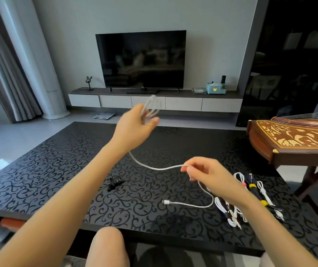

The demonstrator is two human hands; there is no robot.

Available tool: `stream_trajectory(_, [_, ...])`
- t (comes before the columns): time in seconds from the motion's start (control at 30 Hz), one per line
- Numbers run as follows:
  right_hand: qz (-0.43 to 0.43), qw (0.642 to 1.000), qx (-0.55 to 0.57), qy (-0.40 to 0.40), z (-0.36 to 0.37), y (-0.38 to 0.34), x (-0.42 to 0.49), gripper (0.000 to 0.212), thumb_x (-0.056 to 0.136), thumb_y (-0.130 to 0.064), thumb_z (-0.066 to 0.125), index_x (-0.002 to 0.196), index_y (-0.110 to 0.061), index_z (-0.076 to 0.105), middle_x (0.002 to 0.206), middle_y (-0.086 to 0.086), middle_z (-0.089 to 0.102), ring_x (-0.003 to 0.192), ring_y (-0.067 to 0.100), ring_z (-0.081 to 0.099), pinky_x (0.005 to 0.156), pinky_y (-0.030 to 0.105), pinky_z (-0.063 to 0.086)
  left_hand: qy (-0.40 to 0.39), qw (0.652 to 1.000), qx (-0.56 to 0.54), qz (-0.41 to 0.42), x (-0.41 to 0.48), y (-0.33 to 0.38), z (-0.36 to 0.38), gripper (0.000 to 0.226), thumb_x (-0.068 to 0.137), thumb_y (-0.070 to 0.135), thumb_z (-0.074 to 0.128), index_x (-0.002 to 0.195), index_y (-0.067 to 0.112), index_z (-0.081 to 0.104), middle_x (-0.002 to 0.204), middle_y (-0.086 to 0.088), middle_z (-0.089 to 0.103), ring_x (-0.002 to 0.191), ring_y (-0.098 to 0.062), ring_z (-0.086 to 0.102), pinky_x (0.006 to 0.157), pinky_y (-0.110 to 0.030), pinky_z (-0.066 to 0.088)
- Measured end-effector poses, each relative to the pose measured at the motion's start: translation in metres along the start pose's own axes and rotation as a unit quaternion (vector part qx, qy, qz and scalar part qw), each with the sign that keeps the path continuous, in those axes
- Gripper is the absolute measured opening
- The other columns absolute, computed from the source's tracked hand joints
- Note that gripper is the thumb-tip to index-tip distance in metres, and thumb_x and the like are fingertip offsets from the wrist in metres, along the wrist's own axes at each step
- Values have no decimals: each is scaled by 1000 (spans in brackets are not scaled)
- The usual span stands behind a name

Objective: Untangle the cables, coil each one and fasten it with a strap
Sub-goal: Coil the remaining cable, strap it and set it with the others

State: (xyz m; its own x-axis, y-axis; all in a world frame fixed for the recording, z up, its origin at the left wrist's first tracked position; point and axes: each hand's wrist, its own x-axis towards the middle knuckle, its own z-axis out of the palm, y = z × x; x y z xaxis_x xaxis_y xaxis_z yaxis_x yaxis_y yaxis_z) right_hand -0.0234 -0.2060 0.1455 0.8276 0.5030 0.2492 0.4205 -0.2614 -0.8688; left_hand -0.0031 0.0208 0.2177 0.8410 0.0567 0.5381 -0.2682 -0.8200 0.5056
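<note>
My left hand (135, 124) is raised above the black patterned table (58, 170) and grips several loops of a white braided cable (151, 106). The cable runs down from behind my left wrist to my right hand (202, 170), which pinches it between thumb and fingers. Below that hand the loose tail curves over the table and ends in a silver plug (165, 201). A small black strap (115, 182) lies on the table between my arms.
Several coiled cables (250, 197), white and black, bound with pink and yellow straps, lie on the table's right side, partly under my right forearm. A wooden zither (293, 139) on a stand sits at the right. A TV (140, 58) stands on a low cabinet behind.
</note>
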Motion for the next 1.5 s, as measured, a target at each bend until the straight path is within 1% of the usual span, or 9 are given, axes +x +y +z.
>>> stream_trajectory(0.07, [-73, 986, -142, 47, -12, -14, 6, 16, 92, -28, 56, 88, -29, 72, 76, -9, 61, 74, 5, 52, 73, 16, 39, -122, 986, -106, -33, -12, 6, 7, 50, 88, 52, 54, 97, 3, 57, 66, 4, 47, 56, -12, 42, 56, -28, 37])
stream_trajectory(0.17, [-116, 939, -298, 129, -17, -35, 16, 21, 87, -42, 58, 89, -31, 75, 73, -8, 58, 72, 7, 46, 66, 23, 34, -306, 885, -338, -96, -27, 20, 20, 56, 87, 64, 41, 88, 12, 61, 59, 7, 32, 50, -8, 26, 47, -19, 24])
stream_trajectory(0.37, [-93, 947, -217, 216, -20, -61, 24, 16, 77, -30, 75, 71, -16, 69, 63, -6, 63, 62, 9, 57, 60, 24, 44, -397, 795, -450, -91, -39, 30, 37, 30, 79, 21, 65, 102, 8, 50, 56, 8, 35, 50, -7, 23, 49, -19, 20])
stream_trajectory(0.63, [-23, 976, -47, 212, -11, -79, 29, 17, 82, -28, 71, 69, -18, 69, 65, 1, 64, 59, 8, 58, 57, 26, 50, -351, 806, -471, -74, -49, 37, 51, 10, 95, 13, 53, 100, 5, 55, 66, 4, 39, 58, -8, 35, 53, -19, 29])
stream_trajectory(0.77, [15, 951, -254, 177, -26, -82, 33, 24, 84, -44, 65, 73, -24, 74, 69, -11, 65, 70, 6, 58, 68, 30, 47, -289, 809, -499, -117, -49, 37, 55, 23, 102, 16, 39, 79, 13, 44, 70, 1, 36, 61, -8, 36, 49, -17, 28])
stream_trajectory(0.93, [15, 965, -260, 12, -51, -80, 27, 18, 89, -31, 63, 83, -18, 73, 72, 0, 68, 67, 13, 62, 65, 29, 48, -311, 773, -532, -150, -45, 30, 46, 27, 102, 20, 37, 76, 16, 40, 61, 6, 36, 54, -7, 32, 45, -15, 27])
stream_trajectory(1.07, [-67, 896, -433, 70, -51, -74, 24, 13, 86, -41, 63, 83, -32, 72, 76, -10, 59, 75, 8, 50, 67, 26, 36, -347, 823, -435, -118, -51, 28, 45, 30, 102, 25, 38, 75, 14, 43, 58, 6, 30, 49, -7, 26, 44, -16, 23])
stream_trajectory(1.23, [5, 987, -125, 99, -31, -79, 31, 12, 86, -21, 68, 77, -14, 73, 52, -9, 61, 48, 4, 55, 47, 16, 42, -294, 848, -431, -95, -57, 33, 53, 29, 100, 33, 40, 95, 10, 56, 59, 5, 27, 47, -6, 27, 43, -16, 25])
stream_trajectory(1.5, [47, 990, 7, 136, -17, -81, 38, 14, 84, -12, 70, 74, -4, 66, 61, 13, 61, 44, 16, 55, 44, 26, 51, -258, 871, -411, -76, -56, 37, 55, 45, 79, 67, 50, 75, 26, 69, 58, 4, 28, 50, -9, 25, 48, -21, 24])
